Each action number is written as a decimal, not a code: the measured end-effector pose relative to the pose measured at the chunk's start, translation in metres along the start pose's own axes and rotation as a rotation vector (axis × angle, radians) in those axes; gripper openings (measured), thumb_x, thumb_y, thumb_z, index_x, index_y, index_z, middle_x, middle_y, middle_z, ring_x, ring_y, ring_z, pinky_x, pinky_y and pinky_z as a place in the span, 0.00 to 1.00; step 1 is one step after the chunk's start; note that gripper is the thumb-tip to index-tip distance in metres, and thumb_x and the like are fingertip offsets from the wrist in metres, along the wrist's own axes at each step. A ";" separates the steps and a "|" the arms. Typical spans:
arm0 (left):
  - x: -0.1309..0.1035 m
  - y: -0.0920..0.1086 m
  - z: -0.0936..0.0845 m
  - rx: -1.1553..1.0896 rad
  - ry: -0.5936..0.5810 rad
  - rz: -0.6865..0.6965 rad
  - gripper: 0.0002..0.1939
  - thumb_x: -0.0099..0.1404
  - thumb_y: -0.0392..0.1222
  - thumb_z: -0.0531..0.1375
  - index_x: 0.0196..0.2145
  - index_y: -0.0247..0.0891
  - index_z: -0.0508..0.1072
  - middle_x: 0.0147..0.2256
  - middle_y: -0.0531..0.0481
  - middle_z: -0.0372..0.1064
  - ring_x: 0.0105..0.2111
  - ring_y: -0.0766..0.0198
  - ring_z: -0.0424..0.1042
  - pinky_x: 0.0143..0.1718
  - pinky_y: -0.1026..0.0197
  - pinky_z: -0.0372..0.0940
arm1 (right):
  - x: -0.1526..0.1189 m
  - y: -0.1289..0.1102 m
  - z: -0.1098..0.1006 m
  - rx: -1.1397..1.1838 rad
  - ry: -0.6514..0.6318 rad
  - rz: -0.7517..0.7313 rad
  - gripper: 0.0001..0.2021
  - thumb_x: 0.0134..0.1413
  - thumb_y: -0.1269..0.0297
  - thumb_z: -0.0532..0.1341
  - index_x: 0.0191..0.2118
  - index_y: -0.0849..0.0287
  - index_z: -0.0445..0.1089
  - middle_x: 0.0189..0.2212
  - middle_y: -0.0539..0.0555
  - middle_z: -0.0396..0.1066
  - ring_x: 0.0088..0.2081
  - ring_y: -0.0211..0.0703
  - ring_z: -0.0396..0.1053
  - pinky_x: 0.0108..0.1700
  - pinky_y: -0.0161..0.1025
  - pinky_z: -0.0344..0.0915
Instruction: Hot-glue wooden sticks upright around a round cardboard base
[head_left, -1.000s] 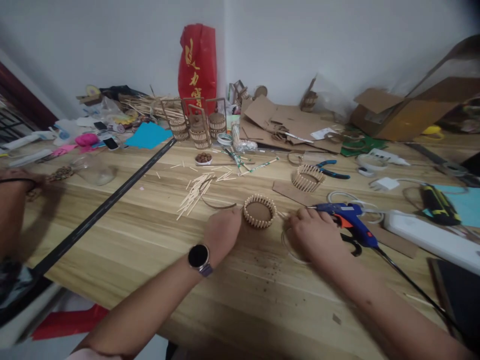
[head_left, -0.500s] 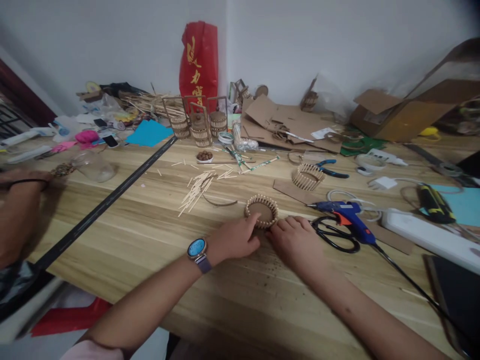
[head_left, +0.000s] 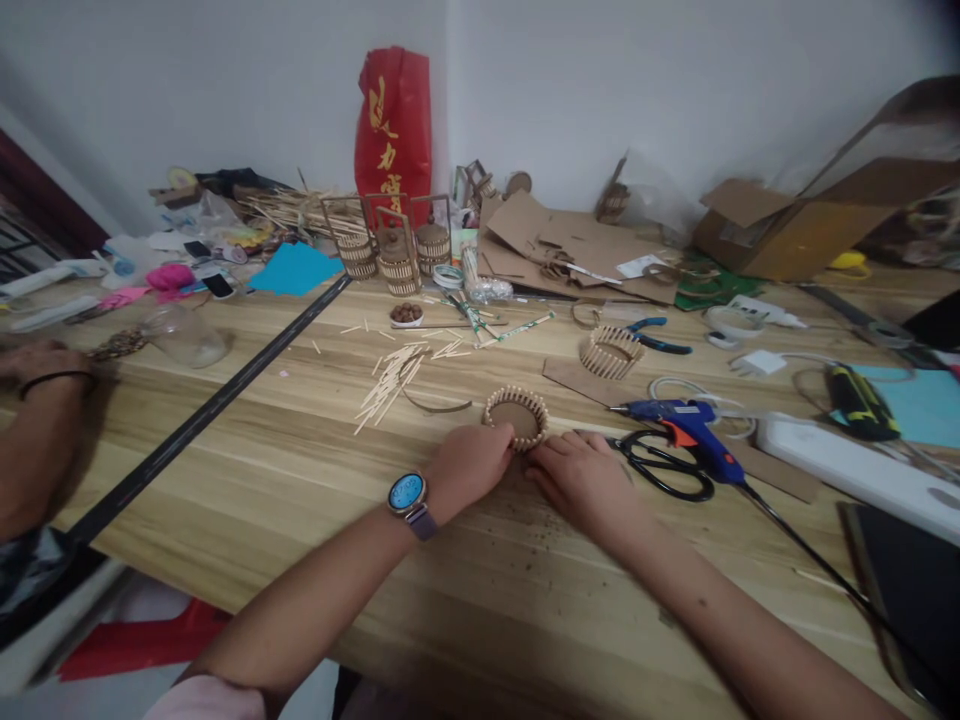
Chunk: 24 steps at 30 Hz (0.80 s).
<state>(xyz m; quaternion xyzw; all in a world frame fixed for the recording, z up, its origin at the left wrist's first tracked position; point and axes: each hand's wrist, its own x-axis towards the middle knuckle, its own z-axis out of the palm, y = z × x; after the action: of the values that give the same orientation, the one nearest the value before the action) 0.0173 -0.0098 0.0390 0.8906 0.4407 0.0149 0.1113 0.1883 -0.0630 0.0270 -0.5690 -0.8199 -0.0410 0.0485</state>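
A small round basket point(head_left: 516, 417), with a brown disc base ringed by short upright sticks, rests on the wooden table in front of me. My left hand point(head_left: 474, 462), with a watch on its wrist, pinches the basket's near rim. Against the near right side of the basket lie the curled fingers of my right hand point(head_left: 574, 475); whether they grip it is hidden. Loose pale sticks point(head_left: 390, 385) and a thin curved brown strip point(head_left: 442, 407) are to the left of the basket. A second stick ring point(head_left: 611, 352) stands farther back on the right.
Right of my hands are a blue glue gun point(head_left: 694, 428), black-handled scissors point(head_left: 667, 465) and a white power strip point(head_left: 855, 478). Finished small baskets point(head_left: 397, 262) stand before a red bag point(head_left: 394, 130). Another person's hand point(head_left: 45, 365) is at the far left.
My left hand has gone from extended fingers over the basket to a pinch at its near rim. My right hand has shifted slightly. The whole view has moved a little.
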 end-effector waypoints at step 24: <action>0.003 0.005 -0.014 0.122 0.600 0.129 0.20 0.72 0.42 0.52 0.59 0.38 0.61 0.50 0.40 0.71 0.47 0.53 0.71 0.47 0.52 0.66 | -0.011 0.051 -0.032 -0.214 0.615 0.111 0.10 0.65 0.64 0.53 0.36 0.58 0.71 0.30 0.54 0.75 0.33 0.47 0.70 0.42 0.44 0.56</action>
<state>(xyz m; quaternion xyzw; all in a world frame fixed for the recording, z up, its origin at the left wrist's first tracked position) 0.0213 -0.0072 0.0530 0.8775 0.3967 0.2577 -0.0786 0.2407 -0.0595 0.0582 -0.5756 -0.7257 -0.2939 0.2357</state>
